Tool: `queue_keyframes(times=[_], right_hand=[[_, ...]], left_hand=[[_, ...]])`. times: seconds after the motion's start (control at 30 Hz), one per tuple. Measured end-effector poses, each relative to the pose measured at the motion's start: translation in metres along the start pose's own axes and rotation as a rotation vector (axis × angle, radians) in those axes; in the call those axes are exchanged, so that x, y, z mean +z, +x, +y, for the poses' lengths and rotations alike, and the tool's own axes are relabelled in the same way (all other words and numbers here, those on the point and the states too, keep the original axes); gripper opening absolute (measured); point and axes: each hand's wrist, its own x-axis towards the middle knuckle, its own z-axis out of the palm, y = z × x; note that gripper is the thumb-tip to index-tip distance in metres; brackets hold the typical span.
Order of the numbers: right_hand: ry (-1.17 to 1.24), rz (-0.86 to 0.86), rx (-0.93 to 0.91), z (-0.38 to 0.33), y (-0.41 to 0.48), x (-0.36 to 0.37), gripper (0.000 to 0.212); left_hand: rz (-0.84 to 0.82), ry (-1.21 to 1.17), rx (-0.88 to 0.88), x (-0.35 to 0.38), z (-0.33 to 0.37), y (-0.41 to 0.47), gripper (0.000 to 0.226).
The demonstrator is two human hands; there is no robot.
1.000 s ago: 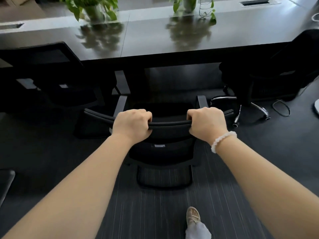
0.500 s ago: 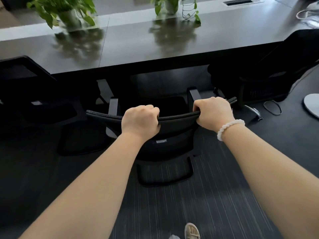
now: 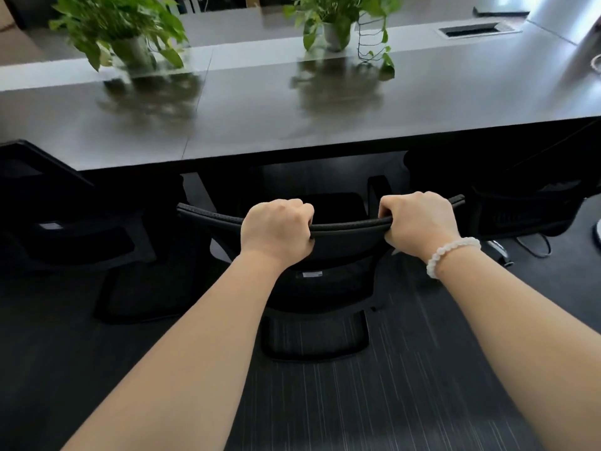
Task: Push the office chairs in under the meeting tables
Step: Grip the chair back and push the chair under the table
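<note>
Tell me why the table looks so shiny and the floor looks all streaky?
Head view: the table is glossy, so bright light glares off it and both plants show as smeared reflections. The carpet is motion-blurred into streaks. The wide lens bends the table's edge. Both hands gripping the chair look fairly sharp.

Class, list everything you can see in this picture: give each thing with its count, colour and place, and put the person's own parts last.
Meeting table: one, dark grey, across the top.
Potted plants: two, green, on the table's far side.
Cable slot: one, black, table's far right.
Gripped chair: one, black, centre, at the table edge.
Neighbouring chairs: two, black, either side.
Carpet: dark, striped, underfoot.
Bracelet: one, white beads, right wrist.
Left hand, right hand: closed on the chair's top rail.
</note>
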Motion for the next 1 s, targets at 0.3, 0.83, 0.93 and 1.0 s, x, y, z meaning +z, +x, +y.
queue_keyframes(times=[0.3, 0.83, 0.93, 1.0], right_hand=[[-0.073, -0.049, -0.043, 0.034, 0.097, 0.011, 0.008], [-0.063, -0.013, -0.012, 0.052, 0.224, 0.03, 0.016], [-0.043, -0.036, 0.0, 0.055, 0.234, 0.03, 0.018], [-0.054, -0.045, -0.014, 0.057, 0.239, 0.03, 0.018]], left_hand=[[-0.066, 0.008, -0.036, 0.028, -0.018, 0.093, 0.013], [-0.147, -0.082, -0.005, 0.065, -0.076, 0.207, 0.015], [-0.182, -0.064, -0.014, 0.061, -0.104, 0.21, 0.024], [-0.179, 0.002, -0.039, 0.058, -0.127, 0.207, 0.031]])
